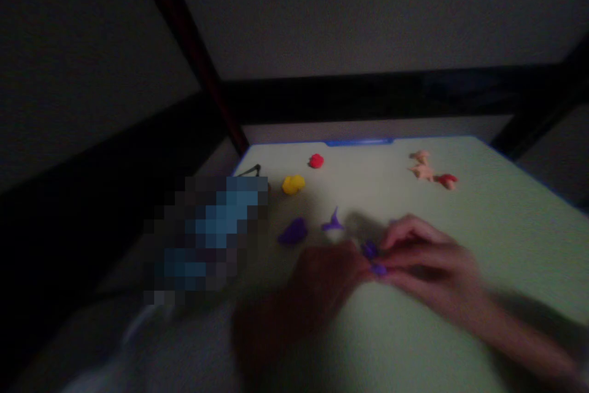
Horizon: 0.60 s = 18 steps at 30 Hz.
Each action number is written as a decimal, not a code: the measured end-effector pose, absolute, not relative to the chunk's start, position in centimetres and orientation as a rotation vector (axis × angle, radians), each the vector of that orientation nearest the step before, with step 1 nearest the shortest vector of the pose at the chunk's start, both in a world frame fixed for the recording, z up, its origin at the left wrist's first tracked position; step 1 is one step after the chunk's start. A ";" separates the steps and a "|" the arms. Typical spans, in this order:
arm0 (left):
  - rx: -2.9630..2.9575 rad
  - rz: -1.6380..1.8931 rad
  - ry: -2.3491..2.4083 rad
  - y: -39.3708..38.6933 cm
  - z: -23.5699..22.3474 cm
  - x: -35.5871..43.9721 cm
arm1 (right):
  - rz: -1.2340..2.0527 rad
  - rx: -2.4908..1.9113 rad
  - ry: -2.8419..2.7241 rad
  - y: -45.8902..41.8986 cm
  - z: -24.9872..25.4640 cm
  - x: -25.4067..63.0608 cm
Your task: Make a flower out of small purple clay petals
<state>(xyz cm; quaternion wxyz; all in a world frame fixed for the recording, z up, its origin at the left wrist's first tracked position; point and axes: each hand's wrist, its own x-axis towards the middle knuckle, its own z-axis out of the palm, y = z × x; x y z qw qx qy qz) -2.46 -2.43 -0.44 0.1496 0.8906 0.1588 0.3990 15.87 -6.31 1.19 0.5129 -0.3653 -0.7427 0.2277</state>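
Observation:
My left hand (324,273) and my right hand (435,267) meet over the pale table. Between their fingertips is a small piece of purple modelling clay (370,249), pinched from both sides; a second bit of purple (378,270) shows just below, and blur hides whether the two are joined. Just beyond my left hand stands a purple pointed piece (333,222) with a curved tip and a whitish base, like a little hat. Left of it lies a larger purple clay lump (293,232). Dim light and motion blur soften the finger outlines.
Farther back lie a yellow lump (293,184) and a red lump (316,161). Peach-coloured pieces (421,171) and a red-and-peach piece (447,181) rest at the back right. A pixelated bluish object (221,221) covers the table's left side. The table (488,197) has a blue edge.

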 end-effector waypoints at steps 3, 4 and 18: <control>2.300 1.159 0.598 -2.7 -0.2 -2.2 | 0.515 -0.881 -1.784 -6.3 1.3 15.9; 2.132 1.136 0.674 -2.8 0.0 -2.0 | 0.501 -0.882 -1.784 -6.2 1.3 15.9; 1.164 0.669 0.895 -3.9 1.0 -0.6 | 0.442 -0.862 -1.881 -6.2 1.0 16.0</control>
